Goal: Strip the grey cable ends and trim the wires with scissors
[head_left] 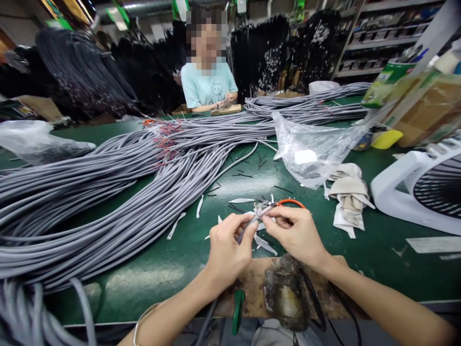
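My left hand (230, 242) is closed round a grey cable (245, 231), near the cable's end. Close beside it, my right hand (295, 230) pinches at that same end, where the outer sheath seems to give way to thin strands; the fine detail is too small to make out. Just beyond my fingers lies a tool with orange handles (291, 203), partly hidden by the right hand. White strips (265, 244) and short black pieces (236, 208) are scattered on the green tabletop around both hands.
Bundles of grey cable (173, 192) cover the left and back. A clear plastic bag (309, 154), a cloth (348, 197) and a white fan (414, 187) stand at right. A wooden board with a worn device (286, 295) is below my hands. A person (209, 86) works opposite.
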A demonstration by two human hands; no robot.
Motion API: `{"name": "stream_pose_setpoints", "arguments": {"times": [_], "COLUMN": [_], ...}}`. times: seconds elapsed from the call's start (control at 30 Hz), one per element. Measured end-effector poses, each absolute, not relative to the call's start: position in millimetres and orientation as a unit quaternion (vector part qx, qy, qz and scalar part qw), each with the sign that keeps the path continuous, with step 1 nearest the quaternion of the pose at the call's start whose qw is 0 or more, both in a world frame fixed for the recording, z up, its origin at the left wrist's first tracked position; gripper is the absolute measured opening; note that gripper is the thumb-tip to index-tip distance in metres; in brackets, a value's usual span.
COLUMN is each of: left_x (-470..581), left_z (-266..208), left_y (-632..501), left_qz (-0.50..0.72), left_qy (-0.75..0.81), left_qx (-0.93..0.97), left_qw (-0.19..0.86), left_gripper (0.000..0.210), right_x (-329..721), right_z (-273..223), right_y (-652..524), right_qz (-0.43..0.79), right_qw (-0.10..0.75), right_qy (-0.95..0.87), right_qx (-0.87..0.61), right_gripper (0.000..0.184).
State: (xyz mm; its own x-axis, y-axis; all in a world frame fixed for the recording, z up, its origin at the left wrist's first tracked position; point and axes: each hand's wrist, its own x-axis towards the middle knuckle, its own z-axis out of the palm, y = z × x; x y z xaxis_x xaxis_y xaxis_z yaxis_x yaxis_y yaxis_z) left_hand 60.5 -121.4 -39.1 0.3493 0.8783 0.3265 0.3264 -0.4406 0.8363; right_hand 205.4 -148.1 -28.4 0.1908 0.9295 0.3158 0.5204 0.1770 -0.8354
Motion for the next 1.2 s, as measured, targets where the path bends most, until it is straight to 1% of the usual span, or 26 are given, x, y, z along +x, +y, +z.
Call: {"name": "stream_pose_setpoints", "arguments": {"times": [0.1, 0.17, 0.23, 0.33, 0.4, 0.43, 0.47, 0.5, 0.53, 0.57, 0.6, 0.63, 0.67, 0.73, 0.8, 0.9, 1.0, 1.07, 1.13, 1.2], "left_x": [61, 62, 62, 61, 59, 59, 58, 58, 58, 58, 58, 59, 60, 61, 62, 61, 58, 56, 55, 55], "left_z": [-39, -37, -35, -30, -28, -28, -27, -28, -28, -29, -31, -32, -33, -35, -37, -41, -45, -46, -44, -40], "left_y": [-118, -115, -114, -116, -118, -119, -119, -120, -120, -119, -119, -119, -119, -120, -122, -124, -127, -129, -130, -130], "left_qz": [0.343, 0.313, 0.302, 0.285, 0.269, 0.263, 0.256, 0.247, 0.239, 0.232, 0.222, 0.217, 0.218, 0.23, 0.258, 0.305, 0.345, 0.372, 0.4, 0.42], "left_qy": [0.363, 0.32, 0.289, 0.264, 0.255, 0.252, 0.25, 0.246, 0.242, 0.237, 0.232, 0.228, 0.225, 0.229, 0.247, 0.303, 0.356, 0.36, 0.343, 0.328], "left_qx": [0.664, 0.604, 0.57, 0.555, 0.555, 0.554, 0.552, 0.548, 0.542, 0.533, 0.524, 0.516, 0.51, 0.513, 0.528, 0.588, 0.688, 0.715, 0.695, 0.647], "left_qw": [0.557, 0.66, 0.707, 0.735, 0.744, 0.748, 0.753, 0.76, 0.769, 0.779, 0.789, 0.797, 0.801, 0.795, 0.77, 0.685, 0.53, 0.47, 0.489, 0.546], "left_gripper": [0.027, 0.03, 0.031, 0.032, 0.033, 0.034, 0.035, 0.036, 0.037, 0.037, 0.036, 0.036, 0.035, 0.036, 0.036, 0.032, 0.024, 0.026, 0.036, 0.04], "right_x": [205, 204, 205, 215, 227, 233, 238, 241, 243, 242, 240, 236, 232, 225, 221, 218, 216, 214, 211, 207], "right_z": [-26, -26, -27, -29, -28, -26, -24, -21, -17, -14, -12, -10, -10, -11, -14, -17, -16, -16, -20, -26], "right_y": [-150, -151, -150, -144, -140, -138, -137, -137, -137, -138, -139, -140, -142, -143, -145, -150, -155, -156, -157, -157], "right_qz": [0.172, 0.143, 0.112, 0.049, 0.012, 0.017, 0.048, 0.105, 0.18, 0.253, 0.311, 0.348, 0.359, 0.323, 0.241, 0.13, 0.098, 0.111, 0.133, 0.13], "right_qw": [0.485, 0.489, 0.495, 0.498, 0.517, 0.535, 0.554, 0.566, 0.564, 0.54, 0.508, 0.478, 0.462, 0.479, 0.508, 0.495, 0.472, 0.466, 0.456, 0.452], "right_qy": [-0.616, -0.632, -0.644, -0.64, -0.596, -0.568, -0.549, -0.55, -0.573, -0.617, -0.66, -0.695, -0.714, -0.715, -0.704, -0.728, -0.747, -0.745, -0.742, -0.747], "right_qx": [-0.597, -0.583, -0.572, -0.583, -0.614, -0.625, -0.624, -0.605, -0.567, -0.514, -0.458, -0.41, -0.384, -0.393, -0.435, -0.456, -0.458, -0.464, -0.473, -0.471], "right_gripper": [0.014, 0.012, 0.012, 0.011, 0.012, 0.012, 0.012, 0.012, 0.018, 0.028, 0.034, 0.035, 0.028, 0.007, 0.011, 0.011, 0.012, 0.012, 0.014, 0.016]}}
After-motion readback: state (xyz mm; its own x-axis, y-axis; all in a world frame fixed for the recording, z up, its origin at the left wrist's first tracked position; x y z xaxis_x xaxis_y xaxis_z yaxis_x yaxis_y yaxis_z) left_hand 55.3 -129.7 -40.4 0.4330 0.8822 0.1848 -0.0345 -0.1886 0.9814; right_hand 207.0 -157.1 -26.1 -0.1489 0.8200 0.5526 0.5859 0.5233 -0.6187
